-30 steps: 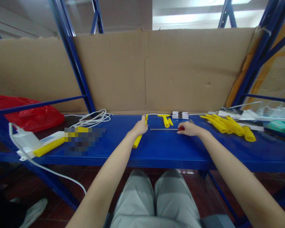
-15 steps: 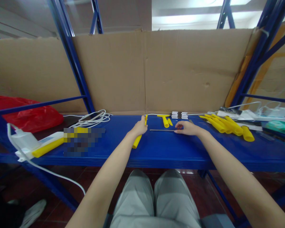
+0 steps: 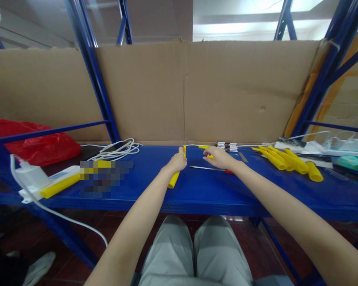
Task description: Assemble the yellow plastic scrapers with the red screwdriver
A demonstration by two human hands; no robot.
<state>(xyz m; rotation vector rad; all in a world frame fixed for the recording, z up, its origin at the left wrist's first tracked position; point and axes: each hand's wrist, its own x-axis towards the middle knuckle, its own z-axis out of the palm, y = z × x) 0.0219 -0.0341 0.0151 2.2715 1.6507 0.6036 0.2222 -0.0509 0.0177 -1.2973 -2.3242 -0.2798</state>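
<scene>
While the left hand [image 3: 178,160] holds yellow tubing [image 3: 173,180], a bag [image 3: 44,146] bulges.

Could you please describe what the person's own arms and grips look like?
The left arm and right arm are bare, with no sleeve in view. The left grip and right grip are ungloved human hands. I see no watch, bracelet, cable or marking, though small details are too blurred to tell.

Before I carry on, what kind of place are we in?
Probably a workshop or small assembly bench: a blue metal rack serves as the worktop, with a red-handled screwdriver and a row of similar yellow parts on it.
</scene>
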